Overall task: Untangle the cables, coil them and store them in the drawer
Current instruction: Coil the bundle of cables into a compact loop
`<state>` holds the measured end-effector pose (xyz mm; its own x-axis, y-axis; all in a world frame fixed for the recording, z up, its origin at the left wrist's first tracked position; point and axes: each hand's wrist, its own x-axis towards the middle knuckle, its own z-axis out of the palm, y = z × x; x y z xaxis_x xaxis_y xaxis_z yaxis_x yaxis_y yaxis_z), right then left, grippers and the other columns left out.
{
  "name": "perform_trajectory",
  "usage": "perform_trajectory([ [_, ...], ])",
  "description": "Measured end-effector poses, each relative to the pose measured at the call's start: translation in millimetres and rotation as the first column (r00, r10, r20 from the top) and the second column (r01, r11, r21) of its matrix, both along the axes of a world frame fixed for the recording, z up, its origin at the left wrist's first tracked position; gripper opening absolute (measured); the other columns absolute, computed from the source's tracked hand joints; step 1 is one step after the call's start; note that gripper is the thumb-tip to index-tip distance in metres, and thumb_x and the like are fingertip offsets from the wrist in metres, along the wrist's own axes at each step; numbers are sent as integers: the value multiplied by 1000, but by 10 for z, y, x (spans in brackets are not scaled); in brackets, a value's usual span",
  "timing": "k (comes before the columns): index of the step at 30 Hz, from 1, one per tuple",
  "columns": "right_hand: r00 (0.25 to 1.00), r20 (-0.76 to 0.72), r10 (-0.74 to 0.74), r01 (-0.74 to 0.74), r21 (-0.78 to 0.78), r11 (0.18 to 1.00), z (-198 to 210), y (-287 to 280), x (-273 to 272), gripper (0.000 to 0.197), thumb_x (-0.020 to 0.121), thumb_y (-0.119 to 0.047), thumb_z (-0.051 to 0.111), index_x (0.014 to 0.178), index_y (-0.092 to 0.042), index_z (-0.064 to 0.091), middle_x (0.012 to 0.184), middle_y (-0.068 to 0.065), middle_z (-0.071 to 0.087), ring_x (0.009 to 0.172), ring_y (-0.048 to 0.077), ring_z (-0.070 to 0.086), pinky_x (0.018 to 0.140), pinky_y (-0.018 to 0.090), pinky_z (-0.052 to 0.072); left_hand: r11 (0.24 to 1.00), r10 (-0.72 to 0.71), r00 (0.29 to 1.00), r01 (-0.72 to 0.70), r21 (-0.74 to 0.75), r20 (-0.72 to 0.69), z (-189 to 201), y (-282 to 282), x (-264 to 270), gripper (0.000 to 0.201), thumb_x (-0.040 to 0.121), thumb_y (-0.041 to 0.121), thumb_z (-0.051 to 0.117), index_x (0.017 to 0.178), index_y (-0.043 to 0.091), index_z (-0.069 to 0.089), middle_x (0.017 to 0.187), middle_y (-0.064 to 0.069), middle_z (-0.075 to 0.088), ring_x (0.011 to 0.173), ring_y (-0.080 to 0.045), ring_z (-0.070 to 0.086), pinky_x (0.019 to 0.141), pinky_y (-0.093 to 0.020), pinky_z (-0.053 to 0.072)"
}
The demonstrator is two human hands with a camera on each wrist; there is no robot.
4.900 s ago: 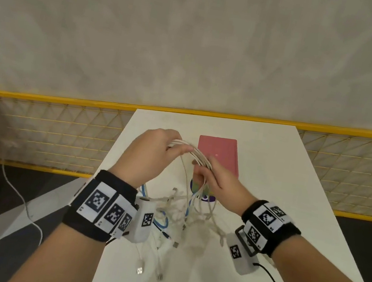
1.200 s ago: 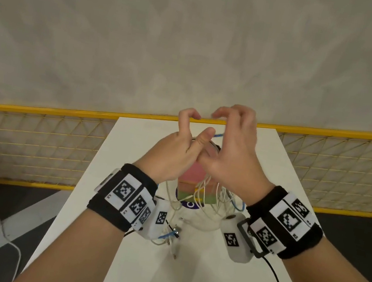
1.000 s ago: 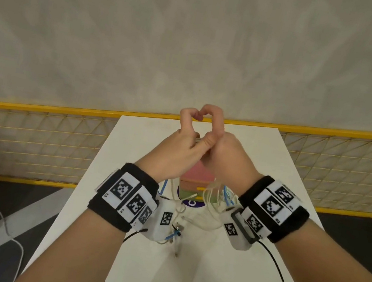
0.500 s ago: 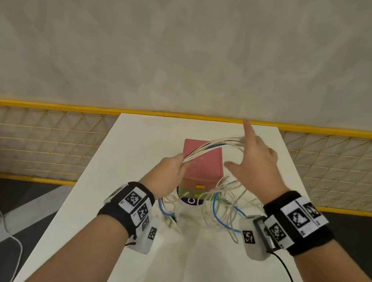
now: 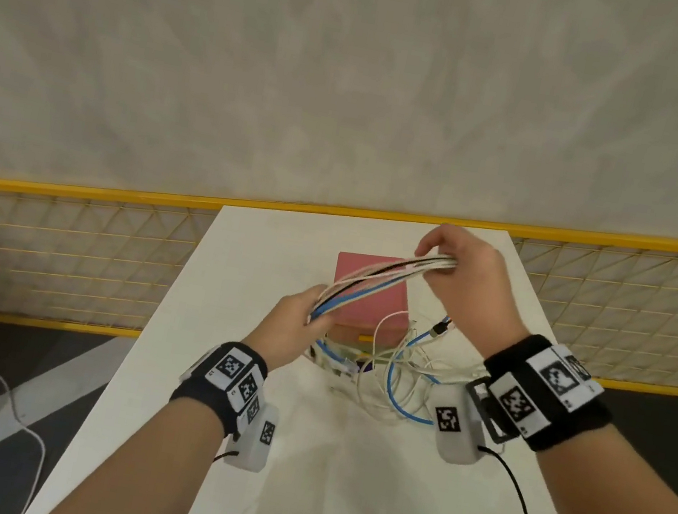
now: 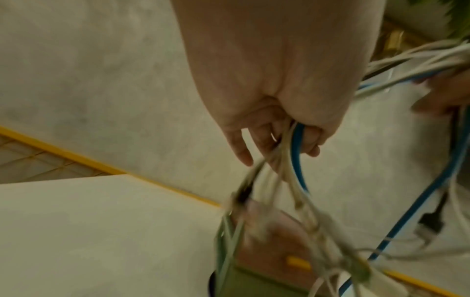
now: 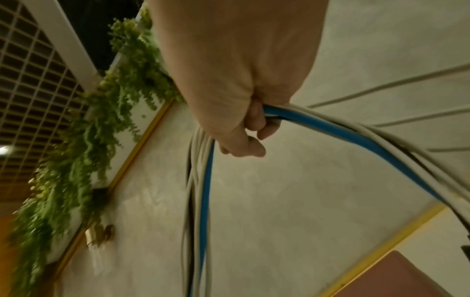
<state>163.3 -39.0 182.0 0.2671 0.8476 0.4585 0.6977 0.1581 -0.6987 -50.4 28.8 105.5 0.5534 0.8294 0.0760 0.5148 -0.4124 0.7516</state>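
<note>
A bundle of white, blue and black cables [image 5: 378, 281] stretches between my two hands above the white table [image 5: 226, 327]. My left hand [image 5: 300, 317] grips its lower left end; the left wrist view shows the cables [image 6: 292, 170] passing through the curled fingers [image 6: 257, 138]. My right hand [image 5: 456, 267] grips the upper right end, fingers [image 7: 254, 124] curled round the strands [image 7: 356, 140]. Loose loops and plugs [image 5: 397, 379] hang tangled down to the table. Behind them stands a small drawer box with a pink top [image 5: 369, 306].
A yellow-framed wire mesh fence [image 5: 61, 246] runs behind and beside the table. A white cord [image 5: 7, 380] lies on the dark floor at the left. A black lead [image 5: 527, 512] trails from my right wrist camera across the table. Hanging green plants [image 7: 101, 120] show in the right wrist view.
My hands, close together and raised a second ago, have drawn apart. The right hand, open half a second ago, now grips the bundle, which is pulled out between the hands.
</note>
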Motion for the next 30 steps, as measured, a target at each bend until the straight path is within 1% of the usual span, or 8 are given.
perform_trajectory([
  [4, 998, -37, -44, 41, -68, 997, -80, -61, 178, 26, 72, 7, 59, 78, -19, 59, 62, -8, 53, 57, 7, 48, 56, 20, 35, 994, 96, 994, -99, -50, -58, -134, 11, -26, 15, 103, 27, 42, 99, 19, 54, 74, 3, 56, 68, -20, 56, 60, -30, 51],
  [7, 978, 198, -58, 127, -353, 927, -216, -107, 285, 53, 74, -12, 73, 121, -23, 51, 97, 6, 64, 99, 26, 61, 86, 37, 45, 988, 152, 979, -147, 49, -137, -101, 63, 12, 22, 103, 31, 40, 100, 13, 53, 72, -4, 58, 67, -27, 57, 59, -38, 46],
  [10, 841, 539, 50, 205, -402, 893, -317, -136, 102, 105, 74, -29, 75, 151, -21, 3, 154, 11, 25, 148, 31, 8, 117, 57, 5, 970, 163, 922, -84, 229, -352, 6, 49, 129, 25, 103, 24, 40, 110, 5, 54, 78, -13, 61, 68, -32, 55, 57, -34, 38],
  [15, 797, 524, 299, -147, -313, 938, -532, 18, -338, 59, 76, -3, 64, 131, -14, 44, 108, 9, 62, 109, 31, 56, 98, 43, 42, 837, 39, 827, 280, 471, -560, 311, -191, 515, 12, 98, 15, 44, 95, 15, 56, 77, -5, 60, 68, -28, 50, 78, -28, 39],
  [17, 864, 402, 303, -156, -358, 920, -509, 49, -298, 28, 83, -8, 61, 109, -11, 51, 89, 10, 66, 85, 31, 63, 73, 39, 50, 844, 38, 874, 232, 483, -485, 371, -192, 514, 16, 99, 22, 45, 98, 16, 60, 77, -6, 63, 68, -26, 47, 79, -26, 32],
  [22, 956, 181, 229, -168, -303, 938, -440, 36, -131, 19, 85, -18, 65, 103, -14, 66, 90, 7, 71, 83, 24, 64, 76, 39, 51, 892, -15, 918, 192, 410, -396, 285, -46, 287, 18, 97, 35, 52, 81, 29, 48, 68, 10, 46, 84, -21, 52, 103, -40, 29],
  [26, 924, 333, 187, -67, -340, 938, -440, 17, -161, 15, 86, -19, 60, 97, -12, 68, 85, 8, 69, 80, 28, 62, 71, 37, 47, 911, -40, 912, 201, 361, -408, 346, -95, 281, 18, 98, 37, 50, 99, 21, 59, 83, -2, 61, 80, -29, 59, 62, -32, 38],
  [30, 828, 495, 265, -103, -330, 938, -400, 4, -367, 32, 80, -13, 63, 112, -10, 56, 93, 6, 64, 83, 27, 60, 71, 34, 42, 905, -67, 858, 266, 331, -509, 493, -185, 392, 27, 93, 37, 57, 108, 16, 63, 93, -7, 67, 84, -29, 64, 67, -35, 48],
])
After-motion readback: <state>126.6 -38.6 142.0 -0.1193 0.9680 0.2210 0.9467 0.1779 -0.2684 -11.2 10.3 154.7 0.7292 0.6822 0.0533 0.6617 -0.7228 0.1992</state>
